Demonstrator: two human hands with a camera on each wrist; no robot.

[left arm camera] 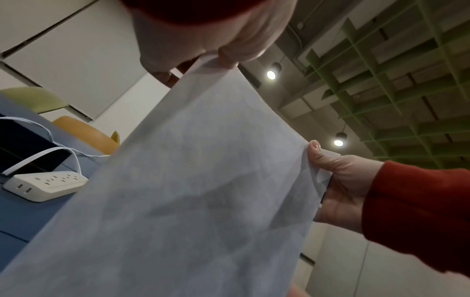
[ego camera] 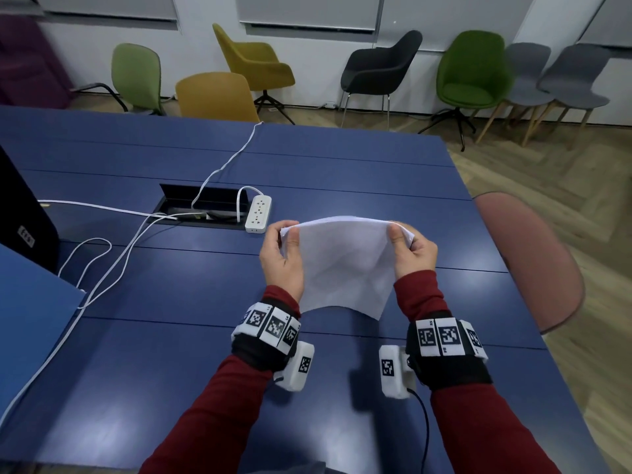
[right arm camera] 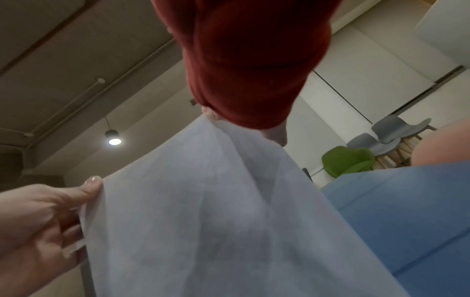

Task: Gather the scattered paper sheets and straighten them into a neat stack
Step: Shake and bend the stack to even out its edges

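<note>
A bunch of white paper sheets [ego camera: 345, 265] is held upright over the blue table [ego camera: 205, 371], its top edge bowed and its lower edge curved close above the tabletop. My left hand [ego camera: 287, 234] pinches the upper left corner, thumb on the near face. My right hand [ego camera: 402, 234] pinches the upper right corner the same way. In the left wrist view the sheets [left arm camera: 190, 180] fill the middle, with the right hand [left arm camera: 338, 180] gripping their far edge. In the right wrist view the sheets [right arm camera: 203, 221] hang below my red sleeve, and the left hand [right arm camera: 50, 211] holds the opposite edge.
A white power strip [ego camera: 258, 213] lies beside an open cable box [ego camera: 201, 208] just beyond my left hand. White cables [ego camera: 113, 254] trail across the left of the table. A dark object [ego camera: 24, 217] stands at far left. A pink chair [ego camera: 530, 261] sits at the right edge.
</note>
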